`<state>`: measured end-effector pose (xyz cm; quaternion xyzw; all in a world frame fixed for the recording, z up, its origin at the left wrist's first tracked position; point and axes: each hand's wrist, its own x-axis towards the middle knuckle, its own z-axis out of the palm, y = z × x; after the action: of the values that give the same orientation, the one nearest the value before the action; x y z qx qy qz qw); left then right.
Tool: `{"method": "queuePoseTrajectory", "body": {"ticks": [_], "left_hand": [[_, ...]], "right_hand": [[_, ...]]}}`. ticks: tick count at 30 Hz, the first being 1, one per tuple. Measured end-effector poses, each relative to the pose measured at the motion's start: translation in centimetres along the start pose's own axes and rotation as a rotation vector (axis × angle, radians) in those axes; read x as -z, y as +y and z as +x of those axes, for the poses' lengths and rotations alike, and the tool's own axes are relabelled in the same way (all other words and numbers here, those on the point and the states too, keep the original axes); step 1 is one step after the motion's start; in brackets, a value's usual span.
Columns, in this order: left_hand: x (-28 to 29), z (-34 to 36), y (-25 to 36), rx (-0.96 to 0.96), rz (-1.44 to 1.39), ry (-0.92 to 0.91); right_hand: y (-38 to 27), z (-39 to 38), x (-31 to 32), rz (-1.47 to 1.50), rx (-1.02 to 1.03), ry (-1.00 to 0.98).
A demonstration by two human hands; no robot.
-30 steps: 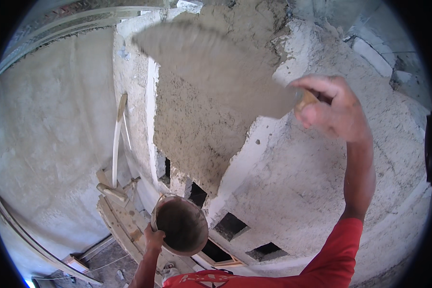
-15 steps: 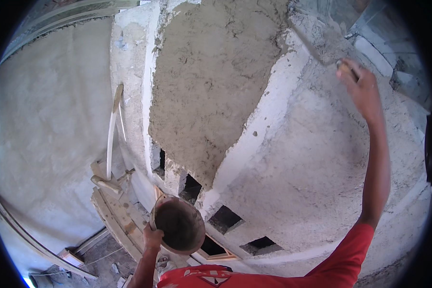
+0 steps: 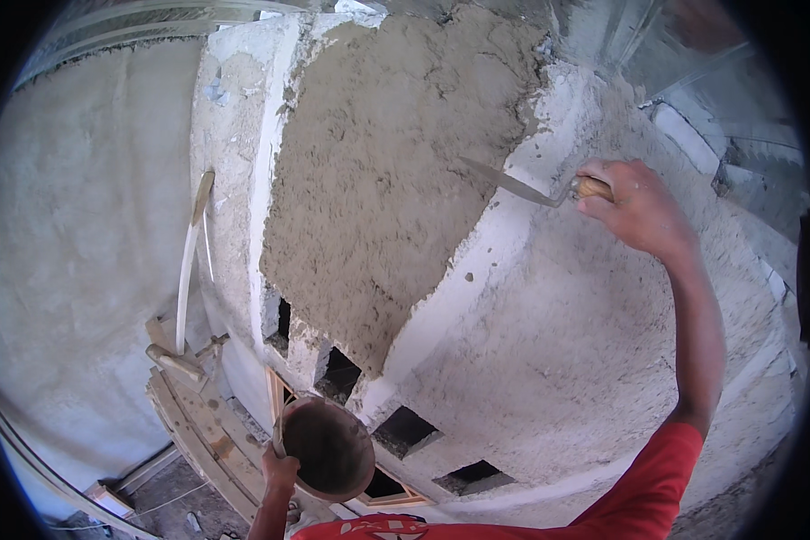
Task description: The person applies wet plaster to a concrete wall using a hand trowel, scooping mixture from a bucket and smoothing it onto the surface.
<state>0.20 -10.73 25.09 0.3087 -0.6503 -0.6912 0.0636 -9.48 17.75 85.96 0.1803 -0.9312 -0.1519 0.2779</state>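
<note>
My right hand (image 3: 633,205) is closed on the wooden handle (image 3: 594,188) of a trowel, whose pointed metal blade (image 3: 517,185) crosses the right edge of a rough patch of damp grey mortar (image 3: 369,162) on the wall. I can't tell whether the blade touches it. A pale band (image 3: 436,319) borders the patch on the right. At the bottom, my left hand (image 3: 281,471) grips a round bowl (image 3: 328,448) by its rim; its inside is dark.
Square dark openings (image 3: 407,429) run below the mortar, near wood frames (image 3: 405,495). Planks (image 3: 189,418) lie at lower left, with a long pale batten (image 3: 189,270) leaning upright. A grey wall (image 3: 72,225) stands left; long boards (image 3: 27,450) lean along its foot.
The trowel swept from over the mortar up to the right, then came back down and left to the patch's edge. The bowl sits slightly lower in view.
</note>
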Motion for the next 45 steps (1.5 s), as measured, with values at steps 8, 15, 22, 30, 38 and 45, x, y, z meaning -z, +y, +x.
{"method": "queuePoseTrajectory", "body": {"ticks": [8,15,22,30,38,45], "left_hand": [[1.5,1.4,-1.0,0.009,0.112,0.004],[2.2,3.6,-1.7,0.004,0.031,-0.014],[2.6,4.3,0.3,-0.028,0.116,-0.023],[2.0,5.9,-0.9,-0.019,0.055,-0.104],[2.4,6.5,-1.4,-0.02,0.175,-0.107],[3.1,7.4,-2.9,-0.018,0.16,-0.095]], "right_hand": [[0.5,-0.8,1.8,0.027,-0.042,-0.084],[-0.7,-2.2,1.5,-0.254,-0.152,0.285],[-2.4,0.2,0.5,-0.466,-0.162,0.244],[0.4,5.4,-0.6,-0.629,-0.211,0.186],[-0.7,2.0,1.1,-0.531,-0.285,0.134],[-3.2,-0.3,-0.8,-0.384,-0.117,0.179]]}}
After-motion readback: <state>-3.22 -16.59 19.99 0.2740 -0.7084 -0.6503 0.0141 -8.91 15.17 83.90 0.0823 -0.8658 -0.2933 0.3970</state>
